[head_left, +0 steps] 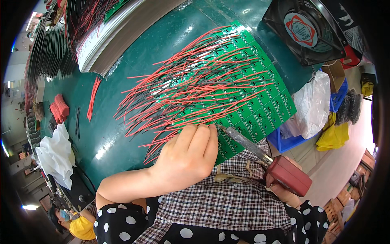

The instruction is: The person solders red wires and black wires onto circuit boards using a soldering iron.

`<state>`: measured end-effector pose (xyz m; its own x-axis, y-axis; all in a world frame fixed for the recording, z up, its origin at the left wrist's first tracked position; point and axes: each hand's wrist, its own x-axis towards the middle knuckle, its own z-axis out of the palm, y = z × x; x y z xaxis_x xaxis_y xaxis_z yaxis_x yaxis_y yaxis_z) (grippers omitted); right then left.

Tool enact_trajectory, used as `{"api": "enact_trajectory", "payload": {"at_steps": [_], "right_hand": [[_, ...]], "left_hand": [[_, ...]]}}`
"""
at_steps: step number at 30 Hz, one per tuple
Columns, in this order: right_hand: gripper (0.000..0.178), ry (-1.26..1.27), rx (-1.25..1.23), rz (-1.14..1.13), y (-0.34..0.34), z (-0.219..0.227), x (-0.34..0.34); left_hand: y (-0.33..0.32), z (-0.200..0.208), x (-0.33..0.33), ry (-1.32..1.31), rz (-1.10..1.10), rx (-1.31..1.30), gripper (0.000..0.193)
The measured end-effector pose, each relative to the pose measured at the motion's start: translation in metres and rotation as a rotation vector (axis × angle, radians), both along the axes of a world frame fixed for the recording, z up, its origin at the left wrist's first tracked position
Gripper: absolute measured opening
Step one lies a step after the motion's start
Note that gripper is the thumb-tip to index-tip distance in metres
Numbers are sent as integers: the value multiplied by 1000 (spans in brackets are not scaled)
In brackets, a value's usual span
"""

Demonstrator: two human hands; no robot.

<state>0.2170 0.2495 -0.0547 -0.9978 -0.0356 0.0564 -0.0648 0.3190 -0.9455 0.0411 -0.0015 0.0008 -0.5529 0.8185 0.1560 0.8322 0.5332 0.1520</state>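
Observation:
A panel of green circuit boards [260, 114] lies on the green tabletop in front of me. Rows of red and black wires [183, 93] fan out from it toward the left. My left hand [187, 152] is closed over the panel's near part, thumb and fingertips pinched together; whatever is between them is hidden. Wire ends stick out beyond its knuckles. A soldering iron [290, 175] with a dark red handle is gripped by my right hand [284, 193], mostly hidden behind it. The iron's tip meets the panel right beside my left fingertips.
A black fan [304, 30] stands at the far right. A thick stack of pale sheets [109, 40] carries more wires at the far left. Loose red wires [94, 99], a red bundle [59, 109] and crumpled white wrapping [57, 152] lie leftward. A blue crate [280, 142] sits at right.

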Motion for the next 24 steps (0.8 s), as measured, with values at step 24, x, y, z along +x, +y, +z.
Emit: {"api": "enact_trajectory", "payload": {"at_steps": [24], "right_hand": [[46, -457, -389, -257, 0, 24, 3]], "left_hand": [[12, 0, -9, -69, -15, 71, 38]]}}
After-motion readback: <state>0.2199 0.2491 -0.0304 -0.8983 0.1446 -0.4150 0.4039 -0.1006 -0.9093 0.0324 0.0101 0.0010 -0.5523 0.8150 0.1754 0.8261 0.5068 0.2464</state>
